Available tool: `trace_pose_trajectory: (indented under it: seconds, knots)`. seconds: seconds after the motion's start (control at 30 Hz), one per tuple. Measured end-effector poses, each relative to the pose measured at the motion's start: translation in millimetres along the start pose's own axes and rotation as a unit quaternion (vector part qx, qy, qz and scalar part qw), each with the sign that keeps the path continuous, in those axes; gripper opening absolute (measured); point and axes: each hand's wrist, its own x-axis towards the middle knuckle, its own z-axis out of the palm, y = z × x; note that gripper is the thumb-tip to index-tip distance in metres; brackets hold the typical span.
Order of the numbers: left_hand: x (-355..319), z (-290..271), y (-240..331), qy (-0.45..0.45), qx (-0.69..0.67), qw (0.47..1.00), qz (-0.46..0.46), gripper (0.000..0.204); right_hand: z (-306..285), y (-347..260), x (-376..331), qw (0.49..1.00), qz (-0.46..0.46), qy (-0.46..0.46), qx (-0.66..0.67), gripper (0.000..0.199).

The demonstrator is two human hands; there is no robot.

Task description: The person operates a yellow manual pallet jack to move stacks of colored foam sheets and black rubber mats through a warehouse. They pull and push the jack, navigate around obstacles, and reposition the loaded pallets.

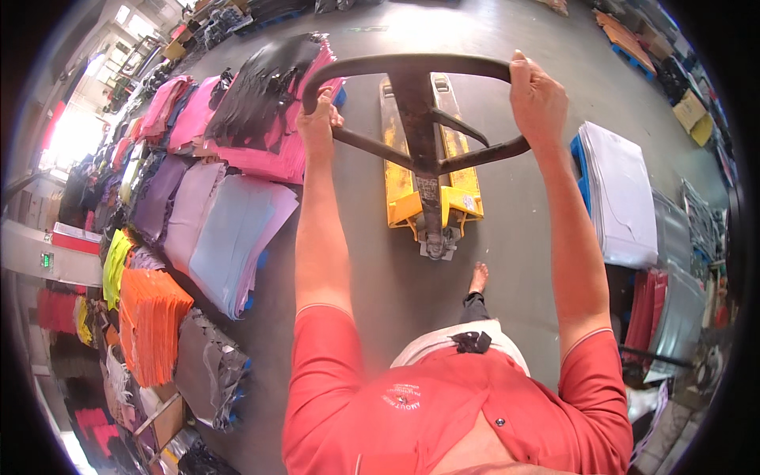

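Both of my hands grip the dark looped handle (413, 103) of a yellow pallet jack (405, 207). My left hand (318, 127) is wrapped round the left side of the loop, and my right hand (540, 103) is closed round its right side. Down the middle, the handle's shaft drops to the jack's base and small wheels near my bare foot (479, 279). Beyond the base, two worn forks (397, 150) point away from me along the grey floor. No load shows on the visible parts of the forks, though the handle covers some of them.
Close on my left stand stacks of pink sheets (269, 162), light blue sheets (237, 233) and orange sheets (154, 328), some on blue pallets. A white stack (621, 194) stands on a blue pallet to my right. Farther right lies an orange-brown stack (623, 39).
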Motion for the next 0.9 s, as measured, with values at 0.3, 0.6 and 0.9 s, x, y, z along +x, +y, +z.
trace_pose_trajectory:
  seconds: [0.3,0.6,0.9]
  knots:
    - [157,69,-76,0.074,0.030,0.997,0.012,0.010,110,91,156,0.995,-0.037,-0.086,0.047,0.047]
    - [341,119,-164,0.072,0.021,0.996,0.049,0.015,240,175,294,0.995,-0.046,-0.066,0.056,0.046]
    - [515,181,-248,0.086,0.034,0.995,0.024,0.010,360,261,440,0.994,-0.032,-0.089,0.052,0.045]
